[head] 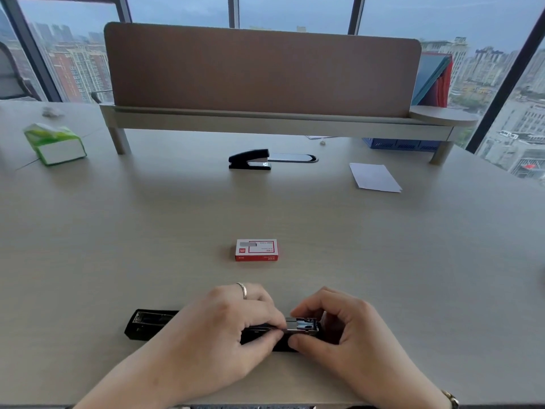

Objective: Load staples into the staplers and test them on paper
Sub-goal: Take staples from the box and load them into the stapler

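Both hands, left hand (224, 323) and right hand (339, 326), pinched on the opened stapler (153, 323); red staple box (256, 250) closed just beyond, second stapler (250, 158) and paper (374, 177) farther back.

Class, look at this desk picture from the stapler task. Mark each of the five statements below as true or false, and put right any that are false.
1. Both hands are on the opened stapler at the near edge of the desk. True: the left hand and right hand pinch its metal part.
2. The staple box is blue. False: it is red and white.
3. A second stapler stands shut at the far side. True.
4. The paper lies under the second stapler. False: it lies apart, to that stapler's right.
5. The green tissue pack sits at the far left. True.
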Demonstrator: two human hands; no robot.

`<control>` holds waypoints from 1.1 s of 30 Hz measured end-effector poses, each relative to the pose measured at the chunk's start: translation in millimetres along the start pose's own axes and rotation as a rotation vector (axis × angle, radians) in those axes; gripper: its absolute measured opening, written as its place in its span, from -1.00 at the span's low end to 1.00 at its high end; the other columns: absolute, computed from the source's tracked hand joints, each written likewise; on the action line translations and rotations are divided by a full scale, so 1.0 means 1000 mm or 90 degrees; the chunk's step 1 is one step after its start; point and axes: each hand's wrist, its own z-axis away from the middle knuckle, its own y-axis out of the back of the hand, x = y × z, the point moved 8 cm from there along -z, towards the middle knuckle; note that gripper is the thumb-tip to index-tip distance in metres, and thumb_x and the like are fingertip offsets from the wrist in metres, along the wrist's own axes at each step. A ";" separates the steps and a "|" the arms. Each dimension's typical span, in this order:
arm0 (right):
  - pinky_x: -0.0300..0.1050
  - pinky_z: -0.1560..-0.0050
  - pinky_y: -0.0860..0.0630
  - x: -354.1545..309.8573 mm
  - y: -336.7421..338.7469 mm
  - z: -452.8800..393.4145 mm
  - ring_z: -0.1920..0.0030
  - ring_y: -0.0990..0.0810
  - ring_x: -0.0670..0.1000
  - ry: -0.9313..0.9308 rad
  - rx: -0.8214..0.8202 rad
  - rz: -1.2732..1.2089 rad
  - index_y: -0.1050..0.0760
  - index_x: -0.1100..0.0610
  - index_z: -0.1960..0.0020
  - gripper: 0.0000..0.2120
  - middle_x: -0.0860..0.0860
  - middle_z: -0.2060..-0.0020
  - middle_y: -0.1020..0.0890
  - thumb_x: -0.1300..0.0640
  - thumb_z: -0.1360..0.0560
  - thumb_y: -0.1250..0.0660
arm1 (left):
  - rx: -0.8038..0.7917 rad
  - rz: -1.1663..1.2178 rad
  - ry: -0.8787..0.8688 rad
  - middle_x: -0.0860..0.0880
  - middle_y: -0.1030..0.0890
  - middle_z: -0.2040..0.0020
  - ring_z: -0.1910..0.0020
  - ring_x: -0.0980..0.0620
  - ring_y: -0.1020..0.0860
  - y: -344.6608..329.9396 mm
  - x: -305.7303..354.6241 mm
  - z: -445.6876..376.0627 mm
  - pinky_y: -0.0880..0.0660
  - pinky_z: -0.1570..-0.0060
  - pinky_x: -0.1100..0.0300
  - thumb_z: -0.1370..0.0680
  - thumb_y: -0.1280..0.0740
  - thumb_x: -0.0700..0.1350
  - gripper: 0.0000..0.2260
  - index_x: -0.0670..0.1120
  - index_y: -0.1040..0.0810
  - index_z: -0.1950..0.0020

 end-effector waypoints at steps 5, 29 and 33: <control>-0.37 0.30 -0.39 0.000 -0.001 -0.001 0.34 -0.50 -0.14 0.015 -0.006 0.012 -0.63 -0.13 0.08 -0.76 -0.15 0.23 -0.63 0.00 -0.27 -0.54 | -0.077 -0.013 -0.028 0.28 -0.45 -0.03 0.16 0.22 -0.50 -0.007 0.007 -0.002 -0.46 0.17 0.31 -0.60 -0.19 0.15 -0.76 0.43 -0.46 -0.22; -0.40 0.31 -0.38 -0.001 -0.001 0.001 0.37 -0.48 -0.18 -0.005 0.021 0.040 -0.66 -0.06 0.21 -0.86 -0.19 0.24 -0.64 0.04 -0.28 -0.59 | -0.052 -0.106 0.154 0.33 -0.59 0.09 0.10 0.39 -0.50 0.043 -0.046 0.049 -0.38 0.13 0.42 -0.48 -0.41 0.15 -0.77 0.31 -0.50 -0.11; -0.40 0.33 -0.38 0.001 -0.001 0.000 0.39 -0.46 -0.19 -0.009 0.020 0.028 -0.65 -0.07 0.24 -0.86 -0.18 0.28 -0.64 0.06 -0.28 -0.60 | -0.100 -0.248 0.127 0.28 -0.59 -0.08 -0.06 0.29 -0.51 0.052 -0.030 0.039 -0.45 -0.08 0.20 -0.50 -0.32 0.25 -0.73 0.34 -0.46 -0.19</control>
